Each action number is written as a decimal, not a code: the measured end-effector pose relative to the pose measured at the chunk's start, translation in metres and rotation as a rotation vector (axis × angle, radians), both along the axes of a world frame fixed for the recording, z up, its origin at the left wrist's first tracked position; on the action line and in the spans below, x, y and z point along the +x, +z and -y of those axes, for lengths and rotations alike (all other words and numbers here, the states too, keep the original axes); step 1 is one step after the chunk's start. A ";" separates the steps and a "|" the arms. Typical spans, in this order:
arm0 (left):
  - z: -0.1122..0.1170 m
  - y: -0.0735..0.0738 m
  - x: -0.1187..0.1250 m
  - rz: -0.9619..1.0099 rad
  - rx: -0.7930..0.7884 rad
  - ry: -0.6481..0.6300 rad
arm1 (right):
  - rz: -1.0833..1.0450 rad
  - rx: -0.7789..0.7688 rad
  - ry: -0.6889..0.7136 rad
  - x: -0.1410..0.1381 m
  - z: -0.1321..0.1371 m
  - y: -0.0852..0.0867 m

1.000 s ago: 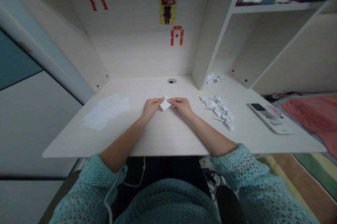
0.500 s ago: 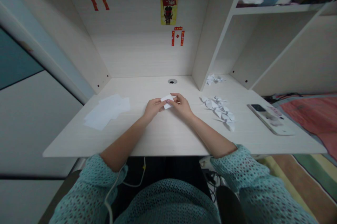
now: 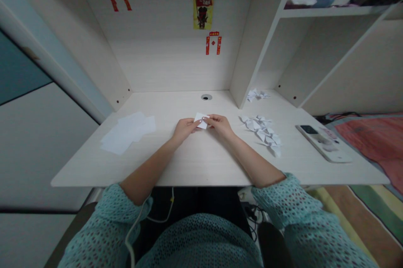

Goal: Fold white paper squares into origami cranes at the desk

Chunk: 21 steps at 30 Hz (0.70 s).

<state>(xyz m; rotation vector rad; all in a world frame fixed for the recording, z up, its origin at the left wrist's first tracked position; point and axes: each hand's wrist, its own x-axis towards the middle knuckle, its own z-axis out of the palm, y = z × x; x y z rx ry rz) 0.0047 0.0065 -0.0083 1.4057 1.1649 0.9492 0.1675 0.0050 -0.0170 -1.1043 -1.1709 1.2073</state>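
Observation:
A small folded white paper [image 3: 200, 120] is held just above the middle of the pale desk [image 3: 201, 163]. My left hand [image 3: 183, 129] pinches its left side, fingers closed on it. My right hand [image 3: 220, 124] grips its right side, fingers curled over the top edge. Both forearms reach in from the near edge, in teal knitted sleeves.
Loose white sheets [image 3: 127, 132] lie at the desk's left. A heap of folded white paper figures [image 3: 262, 130] lies to the right, with a few more [image 3: 256, 94] under the shelf. A phone [image 3: 324, 142] rests at far right. A cable hole [image 3: 206, 97] sits at the back.
The paper has been turned and refolded between my fingers; my right hand moved up over its top edge and both hands drew slightly closer together.

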 end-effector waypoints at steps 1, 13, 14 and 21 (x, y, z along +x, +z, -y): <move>0.000 0.000 0.000 0.007 -0.010 0.003 | 0.004 0.002 0.013 0.000 0.000 0.000; 0.002 -0.002 0.000 0.086 -0.061 -0.010 | 0.030 0.034 0.012 -0.003 0.002 -0.001; 0.002 -0.002 0.000 0.089 -0.059 -0.012 | 0.029 0.035 0.023 -0.003 0.002 -0.001; -0.004 -0.007 -0.004 0.076 -0.029 -0.051 | 0.034 0.004 0.109 -0.002 0.000 -0.001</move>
